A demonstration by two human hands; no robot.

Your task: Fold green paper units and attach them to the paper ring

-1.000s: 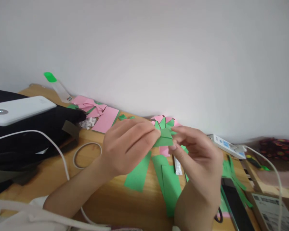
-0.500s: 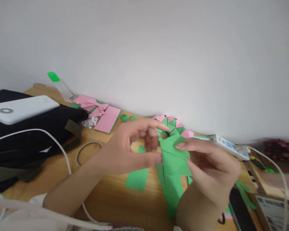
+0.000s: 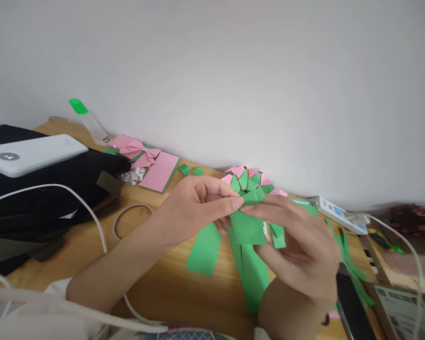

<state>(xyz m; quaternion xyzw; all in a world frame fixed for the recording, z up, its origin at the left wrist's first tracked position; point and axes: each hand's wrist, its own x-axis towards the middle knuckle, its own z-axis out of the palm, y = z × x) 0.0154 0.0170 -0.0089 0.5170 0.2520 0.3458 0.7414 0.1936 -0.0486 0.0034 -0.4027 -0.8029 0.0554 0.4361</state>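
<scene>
Between both hands, raised over the wooden table, is a folded piece of green paper [image 3: 248,227]. My left hand [image 3: 198,208] pinches its upper left edge between thumb and fingers. The fingers of my right hand [image 3: 301,245] press along its top, and the right thumb is near its lower edge. Below it on the table lie a long folded green paper [image 3: 253,278] and a flat green paper strip [image 3: 204,252]. Just behind the hands sits a ring of folded pink and green paper pieces [image 3: 246,179], partly hidden.
At left, a white power bank [image 3: 38,153] rests on a black bag [image 3: 92,177]. A glue bottle with a green cap [image 3: 88,120] leans by the wall near pink paper pieces [image 3: 159,172]. A power strip [image 3: 340,216], green strips [image 3: 350,262] and a phone-like black object [image 3: 354,304] are right.
My left thumb and fingers have closed onto the green paper's upper edge. My right fingers have moved left along its top, meeting the left thumb.
</scene>
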